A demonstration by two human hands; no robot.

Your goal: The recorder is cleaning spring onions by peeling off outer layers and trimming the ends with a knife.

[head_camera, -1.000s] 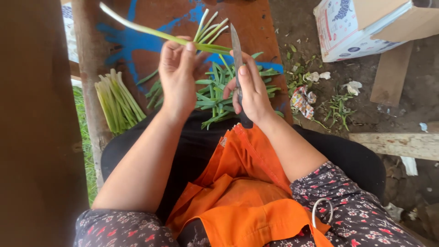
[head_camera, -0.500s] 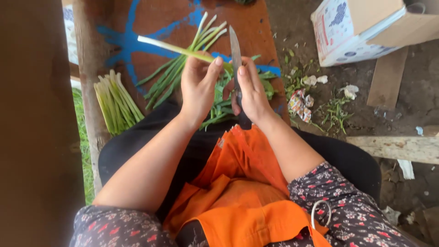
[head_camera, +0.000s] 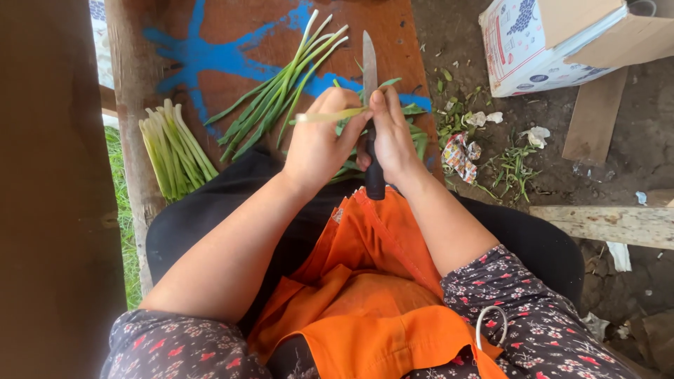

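Head view: left hand (head_camera: 319,144) pinches one pale green onion stalk (head_camera: 330,116), fingers closed on it, just above board. Right hand (head_camera: 393,137) grips knife (head_camera: 370,77), blade up beside stalk. Trimmed pile (head_camera: 172,151) at left looks done; untrimmed bunch (head_camera: 281,84) on board (head_camera: 232,42) left to do.

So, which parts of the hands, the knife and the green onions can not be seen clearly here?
- Head view: knife blade base, hidden by right hand.
- Green onion stalk, right end hidden between both hands; left hand covers it.
- Cardboard box, cut off by the top edge.
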